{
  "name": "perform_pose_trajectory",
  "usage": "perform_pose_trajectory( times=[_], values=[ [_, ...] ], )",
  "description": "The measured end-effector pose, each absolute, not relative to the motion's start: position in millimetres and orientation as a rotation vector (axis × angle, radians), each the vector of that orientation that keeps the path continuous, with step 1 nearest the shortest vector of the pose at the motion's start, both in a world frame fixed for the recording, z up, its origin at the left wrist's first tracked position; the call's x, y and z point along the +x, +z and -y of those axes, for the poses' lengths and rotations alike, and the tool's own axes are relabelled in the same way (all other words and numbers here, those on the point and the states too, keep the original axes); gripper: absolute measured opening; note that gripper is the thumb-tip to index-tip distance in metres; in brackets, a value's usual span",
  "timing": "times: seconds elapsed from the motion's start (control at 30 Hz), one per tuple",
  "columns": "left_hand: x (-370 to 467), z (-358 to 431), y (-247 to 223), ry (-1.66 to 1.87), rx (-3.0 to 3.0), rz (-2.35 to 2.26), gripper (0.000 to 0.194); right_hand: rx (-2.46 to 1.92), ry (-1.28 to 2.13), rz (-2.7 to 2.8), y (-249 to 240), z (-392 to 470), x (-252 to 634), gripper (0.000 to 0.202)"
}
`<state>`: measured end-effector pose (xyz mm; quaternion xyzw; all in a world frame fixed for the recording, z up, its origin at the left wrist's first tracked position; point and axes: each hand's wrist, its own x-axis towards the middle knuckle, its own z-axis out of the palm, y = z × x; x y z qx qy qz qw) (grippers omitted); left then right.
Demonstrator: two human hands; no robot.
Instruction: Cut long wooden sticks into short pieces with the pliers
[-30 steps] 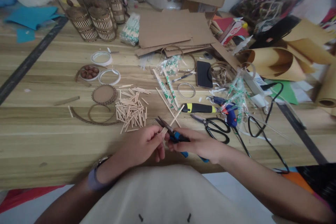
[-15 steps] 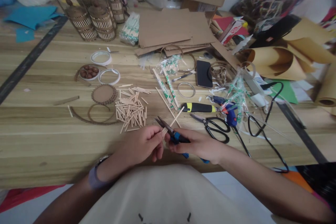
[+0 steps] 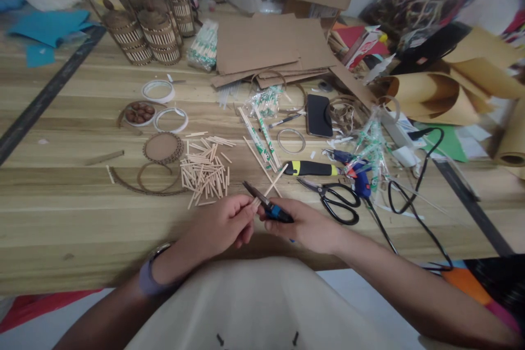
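My left hand is closed, pinching a thin wooden chopstick whose far end points up and right, crossing another stick on the table. In my right hand are dark-bladed shears with blue handles, their blades together across the chopstick close to my left fingertips. Part of the handles is hidden by my palm. Just beyond my left hand lies a loose pile of short cut stick pieces. Paper-wrapped chopsticks lie ahead of the shears.
Black-handled scissors, a yellow-and-black cutter and a blue glue gun with a cord lie at right. A phone lies further back. Tape rolls, a round cardboard disc, stick lanterns and cardboard sheets are beyond.
The shears' blades and handles have closed together as my right fingers squeezed. My left hand has barely moved and keeps its pinch.
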<state>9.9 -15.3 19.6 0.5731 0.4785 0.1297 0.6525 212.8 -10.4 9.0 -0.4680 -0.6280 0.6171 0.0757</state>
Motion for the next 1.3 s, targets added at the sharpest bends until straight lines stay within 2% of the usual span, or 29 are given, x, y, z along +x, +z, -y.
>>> perform_pose_trajectory(
  times=[0.1,0.17,0.3,0.37,0.43,0.5,0.67,0.8,1.07,1.3],
  values=[
    [2,13,16,0.386,1.291,-1.083,0.035,-1.339,1.858,1.915,12,7,220,0.022],
    [-4,10,13,0.454,1.296,-1.148,0.034,-1.373,1.742,2.006,16,6,226,0.020],
    [-6,7,9,0.414,1.453,-1.289,0.032,-1.578,1.059,2.133,18,6,232,0.013],
    [-1,8,8,0.320,1.603,-1.323,0.032,-1.511,0.744,2.127,15,6,229,0.007],
    [5,9,7,0.230,1.730,-1.356,0.032,-1.353,0.598,2.143,10,6,222,0.011],
    [11,10,6,0.173,1.831,-1.378,0.029,-1.296,0.586,2.187,4,5,214,0.015],
    [14,10,4,0.067,2.080,-1.444,0.027,-1.617,0.518,2.261,-9,4,200,0.008],
    [16,9,2,-0.029,2.178,-1.487,0.030,-1.700,0.448,2.291,-11,5,196,0.005],
    [18,8,2,-0.142,2.313,-1.553,0.032,-1.962,0.438,2.367,-5,3,183,0.015],
    [23,10,1,-0.189,2.316,-1.619,0.034,-2.000,0.359,2.401,-11,-1,168,0.018]
  ],
)
